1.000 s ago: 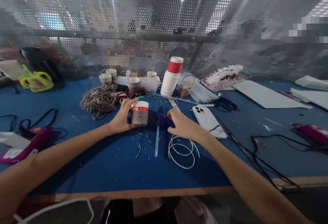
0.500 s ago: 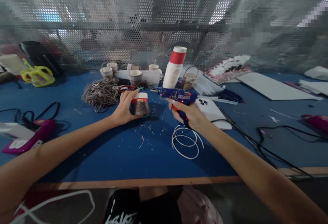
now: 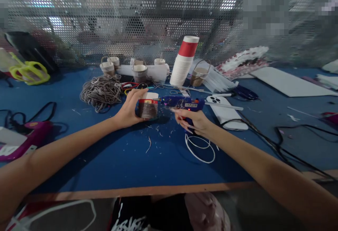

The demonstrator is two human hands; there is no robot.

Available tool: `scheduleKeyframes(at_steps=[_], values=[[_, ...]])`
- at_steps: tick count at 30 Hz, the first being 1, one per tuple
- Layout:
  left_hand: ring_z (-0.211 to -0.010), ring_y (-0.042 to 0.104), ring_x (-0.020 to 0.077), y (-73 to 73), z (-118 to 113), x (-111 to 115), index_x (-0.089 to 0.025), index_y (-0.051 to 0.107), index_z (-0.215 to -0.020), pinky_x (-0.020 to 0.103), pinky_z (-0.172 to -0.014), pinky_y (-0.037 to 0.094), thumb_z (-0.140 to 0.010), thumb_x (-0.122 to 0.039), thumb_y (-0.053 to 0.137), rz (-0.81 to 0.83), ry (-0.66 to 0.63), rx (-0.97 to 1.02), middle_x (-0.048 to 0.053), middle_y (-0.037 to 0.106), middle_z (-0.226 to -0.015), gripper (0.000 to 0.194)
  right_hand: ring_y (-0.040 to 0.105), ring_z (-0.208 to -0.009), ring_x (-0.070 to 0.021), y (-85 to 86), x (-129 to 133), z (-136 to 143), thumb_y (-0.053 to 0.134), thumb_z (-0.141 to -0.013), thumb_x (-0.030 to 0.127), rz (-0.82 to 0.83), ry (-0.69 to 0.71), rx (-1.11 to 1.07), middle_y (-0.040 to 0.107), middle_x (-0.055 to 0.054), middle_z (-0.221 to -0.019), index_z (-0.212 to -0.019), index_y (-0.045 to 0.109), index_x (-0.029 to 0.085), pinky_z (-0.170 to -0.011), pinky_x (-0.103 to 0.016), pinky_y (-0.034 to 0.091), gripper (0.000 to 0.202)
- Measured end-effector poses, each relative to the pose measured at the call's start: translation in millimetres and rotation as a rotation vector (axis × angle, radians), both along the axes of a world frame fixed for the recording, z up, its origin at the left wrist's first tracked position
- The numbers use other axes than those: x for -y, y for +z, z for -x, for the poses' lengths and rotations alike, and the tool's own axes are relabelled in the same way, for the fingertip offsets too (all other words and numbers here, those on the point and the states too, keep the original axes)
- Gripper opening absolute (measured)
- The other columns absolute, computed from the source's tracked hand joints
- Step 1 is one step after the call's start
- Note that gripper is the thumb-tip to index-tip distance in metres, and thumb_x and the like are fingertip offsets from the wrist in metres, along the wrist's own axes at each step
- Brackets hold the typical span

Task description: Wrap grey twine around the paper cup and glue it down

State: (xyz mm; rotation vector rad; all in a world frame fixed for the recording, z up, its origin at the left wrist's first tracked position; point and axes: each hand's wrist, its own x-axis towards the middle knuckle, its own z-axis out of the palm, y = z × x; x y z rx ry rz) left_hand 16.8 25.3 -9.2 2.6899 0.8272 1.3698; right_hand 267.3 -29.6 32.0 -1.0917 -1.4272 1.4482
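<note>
A paper cup (image 3: 148, 109) stands on the blue table, its lower part wrapped in grey-brown cord and its top band red and white. My left hand (image 3: 130, 109) grips it from the left, fingers over the far side and thumb near the base. In my right hand (image 3: 192, 120) is a blue hot glue gun (image 3: 182, 102), a small red light glowing on it and a clear glue stick (image 3: 224, 106) jutting from its rear. The gun's nozzle points left and is at the cup's upper side; whether it touches, I cannot tell.
Behind the cup lies a tangled bundle of grey cord (image 3: 101, 92). Several small cord-wrapped baskets (image 3: 139, 73) and a leaning stack of paper cups (image 3: 181, 69) stand farther back. A white phone (image 3: 227, 113), a loop of white cord (image 3: 200, 149) and black cables (image 3: 261, 143) lie at right.
The glue gun has moved left relative to the cup, closing the gap between nozzle and cup. My left hand still holds the cup. The whole view has shifted slightly.
</note>
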Motion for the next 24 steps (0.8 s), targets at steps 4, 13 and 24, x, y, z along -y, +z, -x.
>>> scheduleKeyframes(at_steps=[4,13,24], values=[[-0.122,0.048,0.0309,-0.4,0.0,-0.3,-0.022,0.031,-0.141,0.049,-0.101,0.049,-0.068,-0.04,0.082,-0.005,-0.006,0.007,0.014,0.048,-0.129,0.09,0.035,-0.027,-0.0036,-0.6,0.1,4.1,0.072,-0.063,0.042,-0.023,-0.035,0.024,0.046,0.005,-0.034,-0.046,0.057,0.019,-0.027,-0.02,0.027,0.033],[-0.123,0.048,0.0313,-1.4,0.2,-3.0,-0.021,0.03,-0.141,0.051,-0.103,0.048,-0.066,-0.035,0.084,0.01,0.007,-0.008,0.014,0.047,-0.13,0.093,0.037,-0.032,-0.006,-3.9,-0.8,5.2,0.071,-0.062,0.042,-0.022,-0.07,0.086,0.041,0.005,-0.033,-0.043,0.054,0.02,-0.031,-0.022,0.031,0.033],[-0.123,0.047,0.0311,-1.0,-0.8,-2.7,-0.023,0.03,-0.142,0.052,-0.104,0.047,-0.068,-0.038,0.083,0.038,-0.002,0.001,0.013,0.046,-0.131,0.092,0.039,-0.034,-0.0066,-2.9,-1.3,7.3,0.069,-0.059,0.043,-0.018,-0.126,0.147,0.044,0.003,-0.035,-0.041,0.053,0.021,-0.033,-0.024,0.032,0.033]])
